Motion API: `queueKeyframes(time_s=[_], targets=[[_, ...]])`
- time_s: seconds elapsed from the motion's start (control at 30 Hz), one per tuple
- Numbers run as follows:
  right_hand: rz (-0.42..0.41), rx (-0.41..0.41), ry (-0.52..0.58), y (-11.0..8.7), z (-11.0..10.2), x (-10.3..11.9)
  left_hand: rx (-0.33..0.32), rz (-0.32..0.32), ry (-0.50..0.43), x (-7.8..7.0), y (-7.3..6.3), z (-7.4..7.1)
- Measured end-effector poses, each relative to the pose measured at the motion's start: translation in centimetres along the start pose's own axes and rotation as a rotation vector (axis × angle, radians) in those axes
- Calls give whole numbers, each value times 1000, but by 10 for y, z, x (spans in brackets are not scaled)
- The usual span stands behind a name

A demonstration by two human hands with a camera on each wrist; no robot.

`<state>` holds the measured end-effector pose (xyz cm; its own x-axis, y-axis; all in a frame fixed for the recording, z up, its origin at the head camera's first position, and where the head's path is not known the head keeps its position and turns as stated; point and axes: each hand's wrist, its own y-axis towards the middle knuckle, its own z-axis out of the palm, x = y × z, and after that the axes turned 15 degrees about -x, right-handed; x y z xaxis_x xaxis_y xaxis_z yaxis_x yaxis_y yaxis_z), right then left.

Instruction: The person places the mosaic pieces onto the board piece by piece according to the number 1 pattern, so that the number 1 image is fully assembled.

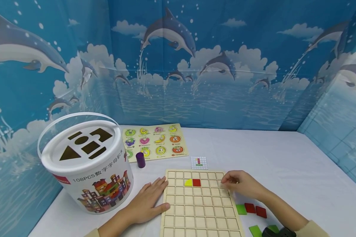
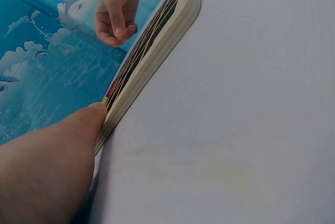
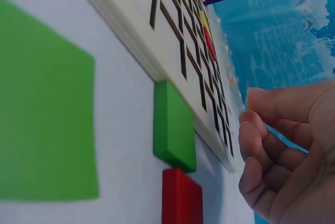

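Observation:
A wooden grid board [image 1: 202, 210] lies on the table, with a yellow quarter-round piece [image 1: 188, 182] and a red square tile [image 1: 196, 182] side by side in its upper cells. My left hand [image 1: 148, 202] rests at the board's left edge, fingers extended, fingertips and thumb on the rim. Above the board's upper right edge is my right hand [image 1: 240, 184], its fingers loosely bent and nothing between them in the right wrist view. Below that hand, beside the board, lie a green tile [image 3: 174, 124] and a red tile [image 3: 180, 198].
A white bucket [image 1: 89, 168] with shaped holes in its lid stands at the left. Behind the board are a purple cylinder [image 1: 140, 160], a fruit puzzle board [image 1: 154, 141] and a small pattern card [image 1: 199, 162]. More green tiles [image 1: 255, 231] lie at the lower right.

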<state>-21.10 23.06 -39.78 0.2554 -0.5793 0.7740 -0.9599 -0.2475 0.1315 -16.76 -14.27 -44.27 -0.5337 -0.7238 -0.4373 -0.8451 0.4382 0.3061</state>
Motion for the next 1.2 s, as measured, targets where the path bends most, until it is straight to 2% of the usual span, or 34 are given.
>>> queueKeyframes(time_s=[0.27,0.7,0.87,1.0,1.2], targets=[[33,7,43,-14,-13,-14,0,1,-1,0,0,-1],[197,2,53,-42,-33,-34,5,-2,-9,1,1,0],[210,-29,-2,-48,-37,-42,8,-6,-4,2,0,1],[185,-29,-50,-53,-41,-47,15,-8,-7,2,1,1],[128,26,-12,-56,-45,-54,16,-10,1,3,0,2]])
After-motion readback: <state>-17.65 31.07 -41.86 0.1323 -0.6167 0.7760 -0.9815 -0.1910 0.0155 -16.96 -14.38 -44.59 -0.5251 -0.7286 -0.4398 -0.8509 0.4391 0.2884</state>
